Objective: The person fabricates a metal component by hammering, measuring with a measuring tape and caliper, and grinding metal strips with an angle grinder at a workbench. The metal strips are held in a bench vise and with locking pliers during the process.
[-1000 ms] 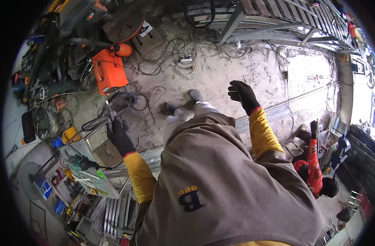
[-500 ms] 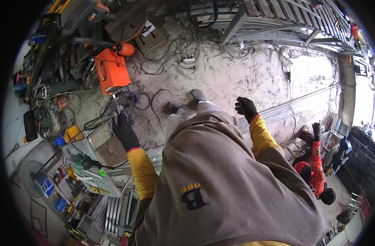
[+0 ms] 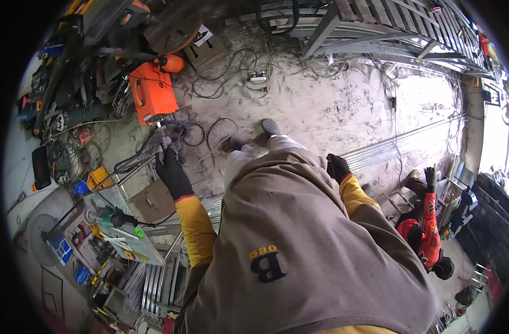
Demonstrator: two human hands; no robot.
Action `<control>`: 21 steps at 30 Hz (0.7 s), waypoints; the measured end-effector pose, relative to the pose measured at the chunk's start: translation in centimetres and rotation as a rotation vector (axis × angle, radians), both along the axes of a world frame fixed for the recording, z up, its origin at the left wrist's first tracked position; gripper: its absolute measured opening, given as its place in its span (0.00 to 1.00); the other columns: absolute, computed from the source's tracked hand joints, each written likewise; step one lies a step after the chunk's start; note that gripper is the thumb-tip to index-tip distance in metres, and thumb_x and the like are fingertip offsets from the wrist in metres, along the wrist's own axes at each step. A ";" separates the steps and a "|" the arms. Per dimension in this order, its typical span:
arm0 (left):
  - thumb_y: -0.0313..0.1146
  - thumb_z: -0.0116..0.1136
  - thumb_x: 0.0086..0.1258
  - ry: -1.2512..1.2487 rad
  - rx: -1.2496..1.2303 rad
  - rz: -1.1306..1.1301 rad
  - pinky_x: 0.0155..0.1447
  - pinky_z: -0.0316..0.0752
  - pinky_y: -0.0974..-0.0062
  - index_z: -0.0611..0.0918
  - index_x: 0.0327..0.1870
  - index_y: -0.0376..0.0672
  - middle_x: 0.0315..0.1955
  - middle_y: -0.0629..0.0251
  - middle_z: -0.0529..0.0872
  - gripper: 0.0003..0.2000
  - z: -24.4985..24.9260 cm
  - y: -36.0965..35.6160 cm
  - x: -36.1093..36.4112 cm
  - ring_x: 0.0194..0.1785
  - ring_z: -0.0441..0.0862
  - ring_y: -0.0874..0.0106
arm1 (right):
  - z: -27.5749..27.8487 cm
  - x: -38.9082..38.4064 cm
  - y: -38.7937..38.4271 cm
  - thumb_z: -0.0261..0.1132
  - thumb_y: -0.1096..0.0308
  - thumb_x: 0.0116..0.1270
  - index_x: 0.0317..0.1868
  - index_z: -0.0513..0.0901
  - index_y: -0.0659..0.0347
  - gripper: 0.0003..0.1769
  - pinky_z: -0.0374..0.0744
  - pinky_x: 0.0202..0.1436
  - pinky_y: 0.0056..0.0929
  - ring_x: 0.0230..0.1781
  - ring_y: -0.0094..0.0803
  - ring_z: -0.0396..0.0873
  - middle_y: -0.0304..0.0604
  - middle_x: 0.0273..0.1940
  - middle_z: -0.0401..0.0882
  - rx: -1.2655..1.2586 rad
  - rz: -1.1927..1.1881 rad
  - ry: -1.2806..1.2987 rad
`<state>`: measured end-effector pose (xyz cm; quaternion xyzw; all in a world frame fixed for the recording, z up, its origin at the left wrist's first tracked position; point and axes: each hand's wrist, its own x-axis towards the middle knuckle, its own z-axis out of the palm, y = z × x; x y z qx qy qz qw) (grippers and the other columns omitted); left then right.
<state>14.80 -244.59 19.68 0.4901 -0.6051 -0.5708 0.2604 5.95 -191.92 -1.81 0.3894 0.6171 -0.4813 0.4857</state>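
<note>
My left hand [image 3: 173, 173], in a dark glove with a yellow sleeve, reaches out at the left. Its fingers close around a greyish bundle [image 3: 166, 146] in front of the orange machine [image 3: 153, 92]; I cannot make out what this bundle is. Dark cables [image 3: 194, 133] loop on the floor beside it. Close to the side of my brown shirt [image 3: 299, 222], my right hand [image 3: 337, 168] is gloved too, its fingers curled in and nothing visible in them.
Long metal tubes [image 3: 371, 151] lie on the floor to the right. A slatted metal frame [image 3: 388, 33] stands ahead. At the left is a work table [image 3: 121, 234] with a green grinder [image 3: 114, 218]. Another person in red [image 3: 430, 239] is at the right.
My right hand has come down and inward toward my shirt, its fingers going from spread to curled. My left hand has shifted slightly and stays at the greyish bundle.
</note>
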 end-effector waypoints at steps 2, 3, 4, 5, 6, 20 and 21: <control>0.28 0.58 0.76 0.001 0.024 -0.021 0.50 0.81 0.75 0.83 0.59 0.35 0.49 0.65 0.87 0.14 0.1 -0.1 -0.1 0.47 0.85 0.73 | 1.3 -1.3 -1.4 0.64 0.48 0.69 0.53 0.83 0.53 0.21 0.82 0.38 0.39 0.35 0.36 0.84 0.43 0.40 0.86 0.015 0.032 0.064; 0.28 0.58 0.76 0.002 0.021 -0.022 0.50 0.81 0.75 0.83 0.59 0.35 0.49 0.65 0.87 0.14 0.3 0.2 -0.2 0.47 0.85 0.73 | 1.5 -1.7 -1.8 0.64 0.48 0.69 0.53 0.83 0.53 0.21 0.82 0.38 0.39 0.35 0.36 0.84 0.43 0.40 0.86 0.012 0.031 0.065; 0.28 0.58 0.76 0.025 0.051 -0.025 0.49 0.81 0.76 0.83 0.59 0.36 0.49 0.66 0.87 0.14 0.4 0.5 -0.4 0.46 0.85 0.74 | 1.7 -2.3 -2.2 0.64 0.49 0.69 0.53 0.83 0.53 0.20 0.81 0.38 0.39 0.35 0.36 0.84 0.43 0.40 0.86 -0.019 -0.008 0.094; 0.29 0.58 0.76 0.047 0.082 -0.026 0.48 0.80 0.76 0.83 0.59 0.36 0.48 0.66 0.87 0.14 0.6 0.6 -0.5 0.45 0.85 0.74 | 1.9 -2.8 -2.5 0.64 0.50 0.69 0.53 0.83 0.53 0.20 0.81 0.38 0.39 0.35 0.36 0.84 0.42 0.40 0.86 -0.049 -0.046 0.123; 0.29 0.58 0.76 0.050 0.079 -0.023 0.48 0.80 0.76 0.83 0.59 0.36 0.48 0.66 0.87 0.14 0.3 0.6 -0.5 0.45 0.85 0.74 | 1.6 -3.3 -2.7 0.65 0.50 0.69 0.54 0.82 0.52 0.20 0.81 0.38 0.39 0.35 0.36 0.84 0.42 0.40 0.86 -0.058 -0.066 0.136; 0.31 0.58 0.77 0.018 0.004 0.053 0.39 0.77 0.78 0.85 0.54 0.38 0.40 0.69 0.88 0.11 0.3 0.7 2.4 0.36 0.84 0.78 | -1.1 -3.9 -1.8 0.66 0.48 0.68 0.57 0.82 0.54 0.24 0.81 0.38 0.40 0.36 0.38 0.83 0.46 0.45 0.86 -0.057 -0.004 0.071; 0.32 0.59 0.77 0.019 0.051 0.045 0.37 0.75 0.80 0.84 0.52 0.39 0.38 0.70 0.87 0.10 -0.4 0.4 3.1 0.33 0.83 0.78 | -1.8 -3.7 -1.6 0.66 0.48 0.68 0.57 0.82 0.54 0.24 0.81 0.38 0.40 0.36 0.38 0.83 0.46 0.45 0.86 -0.060 0.005 0.071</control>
